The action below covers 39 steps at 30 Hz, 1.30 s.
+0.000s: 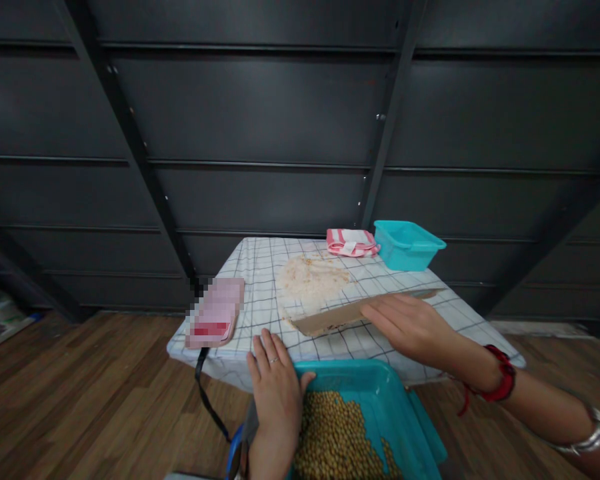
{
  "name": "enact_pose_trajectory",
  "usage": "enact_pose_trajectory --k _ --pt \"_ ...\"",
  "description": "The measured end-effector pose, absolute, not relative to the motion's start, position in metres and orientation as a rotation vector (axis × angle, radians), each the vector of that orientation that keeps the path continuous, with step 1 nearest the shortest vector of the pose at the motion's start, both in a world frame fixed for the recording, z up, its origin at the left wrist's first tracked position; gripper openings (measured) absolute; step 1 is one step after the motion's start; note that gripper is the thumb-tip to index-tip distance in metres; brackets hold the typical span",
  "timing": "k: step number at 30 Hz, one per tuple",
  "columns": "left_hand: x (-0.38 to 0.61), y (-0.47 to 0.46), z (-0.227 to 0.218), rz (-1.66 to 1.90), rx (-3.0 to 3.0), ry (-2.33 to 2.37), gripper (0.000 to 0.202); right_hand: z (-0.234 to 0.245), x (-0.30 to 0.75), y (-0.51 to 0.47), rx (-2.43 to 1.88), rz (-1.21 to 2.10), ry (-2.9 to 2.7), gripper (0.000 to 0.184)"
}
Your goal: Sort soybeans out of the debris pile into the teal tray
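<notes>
My right hand grips a long strip of brown cardboard, fingers laid along its upper edge. The strip stands on its edge on the checked cloth, beside a spread-out heap of white rice-like grains with some brownish bits. My left hand lies at the table's near edge, fingers stretched out and thumb apart by the rim of a teal tray. Inside that tray is a layer of round yellow-brown beans, mostly toward its left and near side.
A white checked cloth covers the small table. At the back stand a folded red-and-white striped cloth and a turquoise basin. A pink phone-like object, partly pixelated, lies left with a black strap. Dark panels rise behind.
</notes>
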<state>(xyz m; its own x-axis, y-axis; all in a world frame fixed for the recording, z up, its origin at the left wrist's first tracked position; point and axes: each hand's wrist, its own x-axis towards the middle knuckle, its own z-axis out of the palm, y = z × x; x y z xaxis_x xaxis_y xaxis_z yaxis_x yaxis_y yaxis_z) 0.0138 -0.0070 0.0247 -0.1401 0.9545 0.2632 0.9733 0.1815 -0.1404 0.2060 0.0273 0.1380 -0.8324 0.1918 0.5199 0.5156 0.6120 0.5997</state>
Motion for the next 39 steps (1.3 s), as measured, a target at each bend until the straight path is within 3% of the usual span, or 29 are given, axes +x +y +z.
enact_pose_trajectory --k 15,25,35,39 --pt "0.014 -0.007 0.025 -0.07 -1.824 -2.161 0.083 0.131 0.208 0.034 -0.564 -1.081 -2.443 0.024" --pt "0.014 -0.006 0.023 -0.099 -1.825 -2.168 0.081 0.133 0.216 0.021 -0.598 -1.077 -2.42 0.031" --pt "0.013 -0.005 0.023 -0.098 -1.824 -2.152 0.081 0.134 0.229 0.01 -0.654 -0.816 -2.472 0.026" --pt "0.012 -0.005 0.021 -0.106 -1.811 -2.133 0.081 0.134 0.232 0.011 -0.69 -0.889 -2.461 0.027"
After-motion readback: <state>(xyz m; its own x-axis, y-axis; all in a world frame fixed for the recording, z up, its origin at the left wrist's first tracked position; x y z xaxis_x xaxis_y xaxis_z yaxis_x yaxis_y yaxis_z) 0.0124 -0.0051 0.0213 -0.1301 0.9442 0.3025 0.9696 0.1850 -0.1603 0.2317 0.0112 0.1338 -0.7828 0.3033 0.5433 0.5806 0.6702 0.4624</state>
